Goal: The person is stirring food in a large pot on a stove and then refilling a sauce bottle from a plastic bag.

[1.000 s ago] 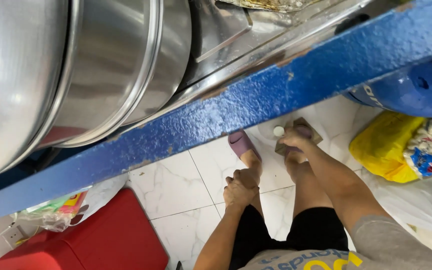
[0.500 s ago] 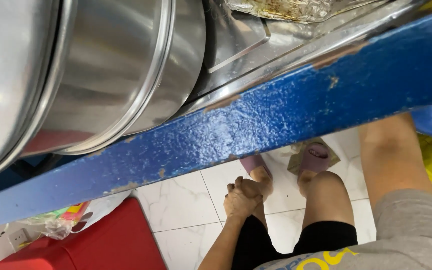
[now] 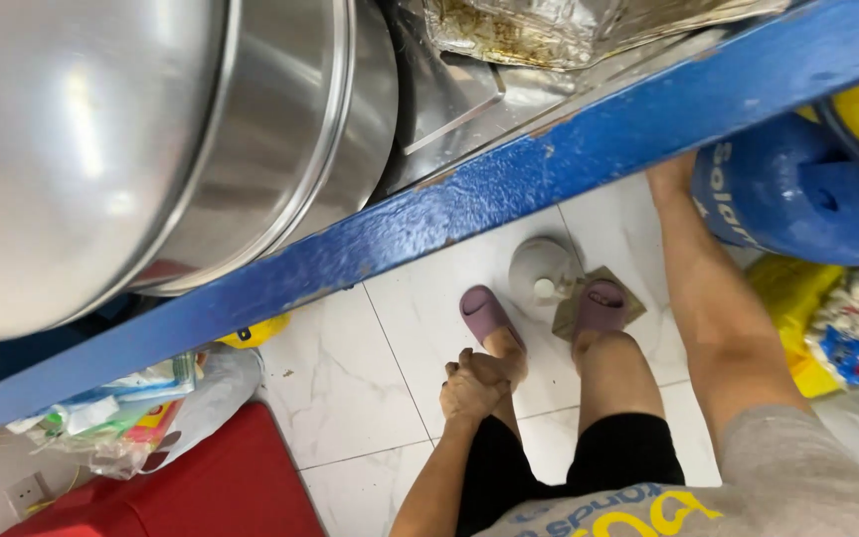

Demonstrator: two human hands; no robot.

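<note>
Under the blue table [image 3: 509,189] | step: right hand [image 3: 670,177] reaching toward gas cylinder [image 3: 797,194] — grip hidden, cannot tell | left hand [image 3: 474,383] curled empty on knee | next: likely a firm hold on cylinder.

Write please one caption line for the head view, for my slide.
Seen from above: left hand rests on the knee, right hand reaches under the blue table edge toward a blue gas cylinder.
</note>
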